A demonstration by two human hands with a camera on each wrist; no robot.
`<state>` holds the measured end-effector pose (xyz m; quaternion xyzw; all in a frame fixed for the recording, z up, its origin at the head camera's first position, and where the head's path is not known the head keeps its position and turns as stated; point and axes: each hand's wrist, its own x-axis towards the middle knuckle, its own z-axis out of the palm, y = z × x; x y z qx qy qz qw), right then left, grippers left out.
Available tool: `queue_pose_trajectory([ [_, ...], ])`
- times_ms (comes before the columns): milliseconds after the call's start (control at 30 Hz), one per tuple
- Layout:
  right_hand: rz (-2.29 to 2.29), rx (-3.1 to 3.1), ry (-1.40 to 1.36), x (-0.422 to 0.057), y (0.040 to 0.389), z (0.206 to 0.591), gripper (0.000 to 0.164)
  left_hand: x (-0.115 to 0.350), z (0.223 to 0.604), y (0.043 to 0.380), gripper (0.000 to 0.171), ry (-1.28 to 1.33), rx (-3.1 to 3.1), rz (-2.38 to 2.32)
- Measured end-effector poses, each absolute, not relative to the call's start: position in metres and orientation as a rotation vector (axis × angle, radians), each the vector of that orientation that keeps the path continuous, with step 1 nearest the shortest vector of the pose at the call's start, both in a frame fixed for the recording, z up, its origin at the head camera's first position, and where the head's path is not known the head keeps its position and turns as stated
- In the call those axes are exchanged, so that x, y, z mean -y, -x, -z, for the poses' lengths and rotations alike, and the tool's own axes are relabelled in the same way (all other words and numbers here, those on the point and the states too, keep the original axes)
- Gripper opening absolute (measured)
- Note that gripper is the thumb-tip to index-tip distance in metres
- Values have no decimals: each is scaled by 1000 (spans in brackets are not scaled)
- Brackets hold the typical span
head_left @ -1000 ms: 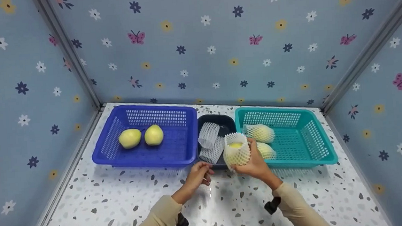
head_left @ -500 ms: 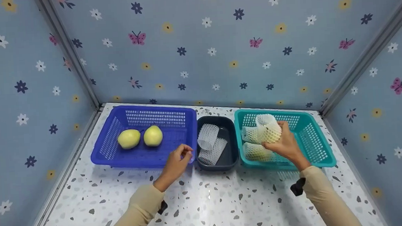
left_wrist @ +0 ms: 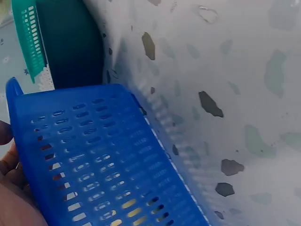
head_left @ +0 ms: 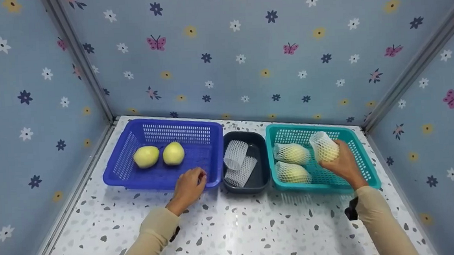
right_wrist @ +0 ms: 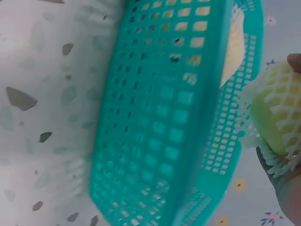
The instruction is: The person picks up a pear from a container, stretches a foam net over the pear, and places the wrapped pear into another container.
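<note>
My right hand (head_left: 345,161) grips a yellow-green pear (head_left: 328,153) in a white foam net sleeve, above the right part of the teal basket (head_left: 325,187). The right wrist view shows bare skin of this pear (right_wrist: 265,125) at the sleeve's open end. Two more sleeved pears (head_left: 293,153) lie at the left inside the teal basket. My left hand (head_left: 189,188) overlaps the front rim of the blue basket (head_left: 155,183), its fingers loosely curled and holding nothing. Inside the blue basket sit two bare pears (head_left: 146,156), side by side.
Between the baskets stands a dark grey tub (head_left: 250,190) with two foam net sleeves (head_left: 236,154) in it. The speckled white tabletop (head_left: 249,236) extends in front. Flower-patterned panels (head_left: 222,45) close off the back and both sides.
My right hand has carried the sleeved pear from over the grey tub rightward to the teal basket's right part. My left hand has moved left from beside the tub to the blue basket's front rim.
</note>
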<state>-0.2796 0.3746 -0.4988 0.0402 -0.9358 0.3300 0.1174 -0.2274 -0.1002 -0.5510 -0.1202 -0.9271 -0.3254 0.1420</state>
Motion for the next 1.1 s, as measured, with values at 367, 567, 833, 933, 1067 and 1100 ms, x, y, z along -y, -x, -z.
queue_pose_trajectory([
  [367,-886,2897,54,-395,279,533,83,101,555,226,4,343,2701,852],
  [567,-824,3046,127,-398,279,540,85,100,557,226,8,349,2710,843],
  [833,-761,3190,66,-396,284,539,86,100,559,227,8,326,2714,816],
  [933,-743,3245,62,-396,284,540,88,99,560,227,9,329,2711,791],
  [1067,-753,3301,66,-395,284,543,88,99,560,226,10,339,2707,784],
  [1100,-762,3308,64,-395,284,544,88,99,560,226,11,339,2709,783],
])
